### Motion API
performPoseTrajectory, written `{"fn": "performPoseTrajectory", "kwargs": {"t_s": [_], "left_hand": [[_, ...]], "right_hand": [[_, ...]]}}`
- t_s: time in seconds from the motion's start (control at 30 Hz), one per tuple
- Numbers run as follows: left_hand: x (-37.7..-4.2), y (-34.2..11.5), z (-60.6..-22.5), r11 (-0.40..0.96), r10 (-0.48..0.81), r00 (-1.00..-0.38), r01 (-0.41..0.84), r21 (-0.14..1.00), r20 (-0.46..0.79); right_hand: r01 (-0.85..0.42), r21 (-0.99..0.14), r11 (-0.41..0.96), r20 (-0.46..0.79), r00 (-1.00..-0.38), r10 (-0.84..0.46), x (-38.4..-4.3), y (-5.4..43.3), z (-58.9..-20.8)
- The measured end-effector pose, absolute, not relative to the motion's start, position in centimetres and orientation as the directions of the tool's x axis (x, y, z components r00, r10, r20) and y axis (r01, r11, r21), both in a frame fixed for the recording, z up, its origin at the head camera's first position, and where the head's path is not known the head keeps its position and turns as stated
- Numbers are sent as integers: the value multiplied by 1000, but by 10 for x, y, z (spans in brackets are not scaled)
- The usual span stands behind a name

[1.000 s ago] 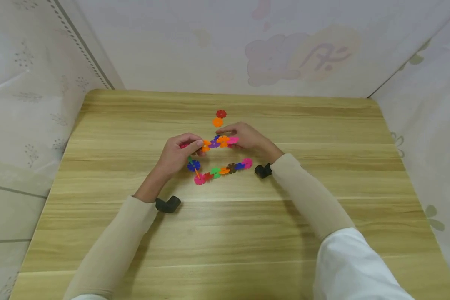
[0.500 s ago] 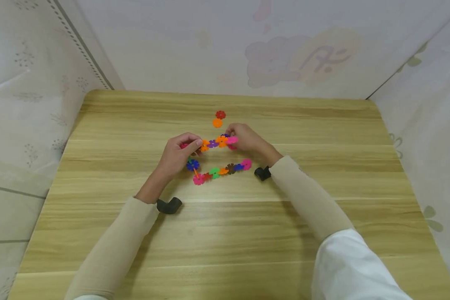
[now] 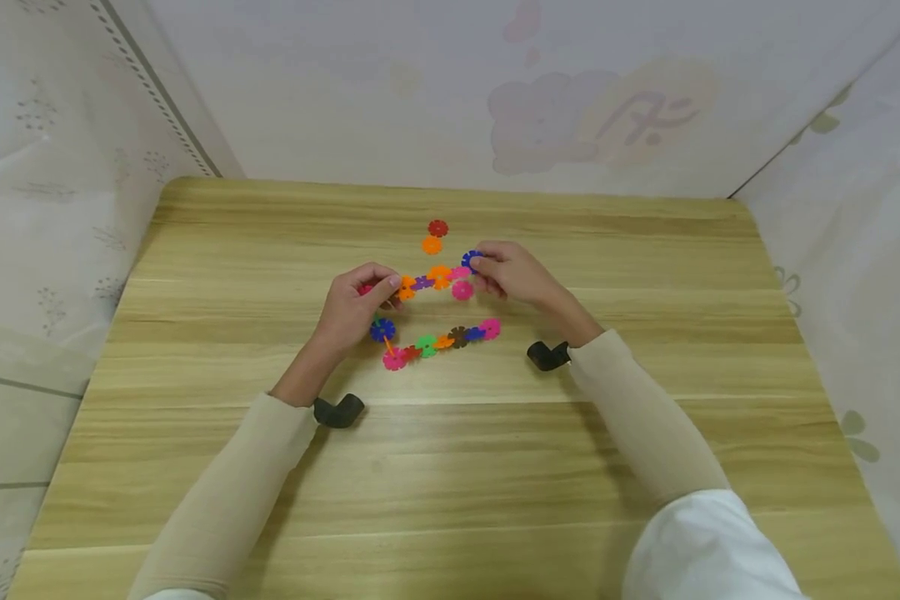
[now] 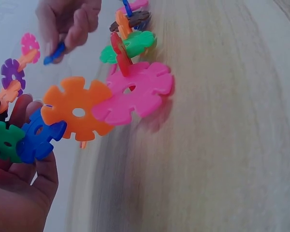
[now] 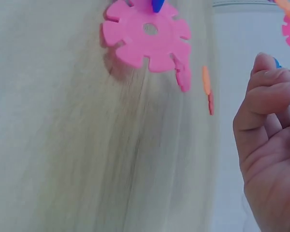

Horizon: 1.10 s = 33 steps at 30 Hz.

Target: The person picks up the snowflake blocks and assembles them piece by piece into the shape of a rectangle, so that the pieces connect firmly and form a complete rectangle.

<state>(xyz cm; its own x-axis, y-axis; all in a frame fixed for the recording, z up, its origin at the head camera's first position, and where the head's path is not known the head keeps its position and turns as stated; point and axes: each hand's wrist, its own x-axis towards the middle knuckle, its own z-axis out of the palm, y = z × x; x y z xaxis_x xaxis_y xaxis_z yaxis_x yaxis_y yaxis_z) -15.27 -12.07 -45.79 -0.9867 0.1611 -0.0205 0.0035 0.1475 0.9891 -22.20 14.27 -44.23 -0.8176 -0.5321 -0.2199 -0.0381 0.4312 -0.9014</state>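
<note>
My left hand [image 3: 351, 307] grips a chain of slotted flower-shaped plastic discs, near its orange disc [image 3: 407, 288] in the head view. The chain bends round through a blue disc [image 3: 382, 330] and an orange disc [image 4: 77, 108] to a pink corner disc [image 4: 135, 94], then runs right along the table to a pink end disc [image 3: 490, 329]. My right hand [image 3: 523, 273] pinches a single blue disc [image 3: 471, 261] between thumb and fingers, beside the chain's other pink end disc [image 3: 459, 273]. Just below that end is another pink disc [image 3: 462, 291]. My left fingers hide some discs.
A red disc [image 3: 438, 227] and an orange disc [image 3: 432, 245] lie behind the chain on the wooden table [image 3: 450, 467]. Black wrist-camera mounts [image 3: 339, 411] stick out beside both wrists. A patterned pale wall [image 3: 360, 100] rises behind the table.
My right hand has taken hold of the blue disc behind the chain, then drawn it up and right beside the pink end. My left hand has stayed nearly still.
</note>
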Motion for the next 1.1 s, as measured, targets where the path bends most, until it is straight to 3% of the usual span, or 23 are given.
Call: {"fn": "performPoseTrajectory", "kwargs": {"t_s": [0.27,0.63,0.87,1.1], "left_hand": [[-154,-121,-457,129,152,-988,-10,992,-30],[-156,-119,-451,147,195,-980,-6,989,-35],[-159,-119,-439,283,289,-956,29,959,-56],[-166,-114,-431,390,424,-893,30,920,-151]], "right_hand": [[-14,-914,406,-217,-829,-516,-212,150,-430],[-86,-898,431,-182,-819,-544,-206,155,-420],[-115,-879,462,-190,-805,-562,-209,156,-415],[-132,-872,471,-184,-803,-566,-210,156,-416]]}}
